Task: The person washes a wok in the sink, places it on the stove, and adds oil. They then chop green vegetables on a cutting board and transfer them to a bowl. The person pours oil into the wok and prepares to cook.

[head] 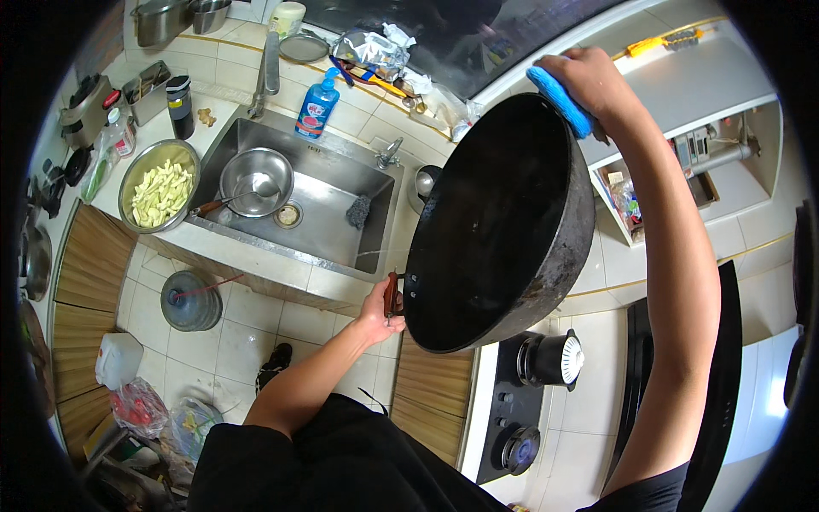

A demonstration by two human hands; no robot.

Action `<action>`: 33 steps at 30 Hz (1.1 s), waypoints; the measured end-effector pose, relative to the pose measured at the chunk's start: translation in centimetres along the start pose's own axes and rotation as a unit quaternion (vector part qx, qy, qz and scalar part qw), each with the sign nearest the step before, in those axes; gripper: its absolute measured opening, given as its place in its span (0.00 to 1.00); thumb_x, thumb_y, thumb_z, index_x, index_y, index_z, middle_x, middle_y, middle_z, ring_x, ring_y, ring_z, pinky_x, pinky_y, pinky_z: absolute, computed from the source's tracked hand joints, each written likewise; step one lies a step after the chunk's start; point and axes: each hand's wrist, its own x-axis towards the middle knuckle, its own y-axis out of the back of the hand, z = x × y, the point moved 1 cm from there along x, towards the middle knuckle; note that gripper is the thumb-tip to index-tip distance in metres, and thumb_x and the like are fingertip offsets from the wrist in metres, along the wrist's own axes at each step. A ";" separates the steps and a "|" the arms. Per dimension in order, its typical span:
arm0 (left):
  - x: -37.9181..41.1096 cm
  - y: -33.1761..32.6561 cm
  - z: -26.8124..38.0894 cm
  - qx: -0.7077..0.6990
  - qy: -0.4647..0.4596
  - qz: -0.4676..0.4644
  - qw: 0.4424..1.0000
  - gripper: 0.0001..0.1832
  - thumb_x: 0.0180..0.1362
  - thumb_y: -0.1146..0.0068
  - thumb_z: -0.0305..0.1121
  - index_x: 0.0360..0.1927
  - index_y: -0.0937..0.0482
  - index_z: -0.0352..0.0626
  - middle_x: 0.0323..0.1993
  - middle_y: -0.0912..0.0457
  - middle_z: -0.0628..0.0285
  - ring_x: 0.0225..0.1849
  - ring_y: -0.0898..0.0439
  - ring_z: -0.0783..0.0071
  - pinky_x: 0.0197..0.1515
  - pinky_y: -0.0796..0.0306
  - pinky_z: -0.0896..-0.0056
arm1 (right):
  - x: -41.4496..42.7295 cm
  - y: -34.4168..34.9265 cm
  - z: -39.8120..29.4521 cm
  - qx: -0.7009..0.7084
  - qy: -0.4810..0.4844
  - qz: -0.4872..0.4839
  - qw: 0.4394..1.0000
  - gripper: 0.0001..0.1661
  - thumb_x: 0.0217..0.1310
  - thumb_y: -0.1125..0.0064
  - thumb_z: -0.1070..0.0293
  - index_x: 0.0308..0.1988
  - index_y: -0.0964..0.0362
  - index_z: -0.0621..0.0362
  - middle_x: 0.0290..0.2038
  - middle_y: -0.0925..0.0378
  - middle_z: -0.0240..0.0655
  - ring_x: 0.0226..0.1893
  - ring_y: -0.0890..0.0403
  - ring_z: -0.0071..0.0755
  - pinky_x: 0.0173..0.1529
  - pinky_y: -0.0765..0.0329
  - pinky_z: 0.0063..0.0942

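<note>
A large black wok (492, 224) hangs tilted between my hands, its dark inside facing the sink. My left hand (379, 312) grips its reddish-brown side handle (391, 294). At the far rim, my right hand (592, 80) holds a folded blue cloth (560, 102) against the wok's edge; the far handle is hidden. Left of the wok is the stainless steel sink (320, 224), with a metal bowl (246, 163), a wooden-handled ladle (221, 203) resting across it, and a grey scouring pad (358, 211) inside.
A bowl of cut pale vegetables (163, 195) stands left of the sink. Behind it are a faucet (259, 83) and a blue soap bottle (318, 105). A stove (502, 409) with a lidded black pot (544, 360) is at lower right. A shelf unit (729, 185) stands beyond my right arm.
</note>
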 end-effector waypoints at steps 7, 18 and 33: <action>-0.1 -0.7 0.6 0.009 -0.011 -0.003 1.000 0.27 0.66 0.66 0.60 0.22 0.33 0.51 0.13 0.38 0.69 0.08 0.50 0.77 0.15 0.58 0.74 | -0.2 -0.2 0.0 0.062 -0.119 -0.022 0.991 0.25 0.57 0.43 0.51 0.37 0.18 0.64 0.25 0.20 0.45 0.22 0.20 0.35 0.30 0.22 0.33; -2.4 -7.3 -4.3 0.244 -0.123 0.222 0.936 0.23 0.65 0.54 0.55 0.54 0.26 0.51 0.38 0.19 0.61 0.39 0.19 0.66 0.35 0.21 0.60 | -31.0 -0.7 17.3 0.227 -0.329 0.219 0.890 0.19 0.42 0.42 0.55 0.16 0.26 0.63 0.20 0.25 0.55 0.27 0.23 0.65 0.36 0.24 0.51; 16.7 -17.1 -40.9 0.746 0.155 0.064 0.644 0.22 0.61 0.50 0.61 0.35 0.28 0.51 0.21 0.31 0.69 0.13 0.35 0.78 0.10 0.44 0.76 | -102.5 -7.7 17.0 0.139 -0.767 0.472 0.412 0.21 0.64 0.42 0.60 0.22 0.25 0.64 0.16 0.31 0.25 0.19 0.34 0.17 0.25 0.36 0.24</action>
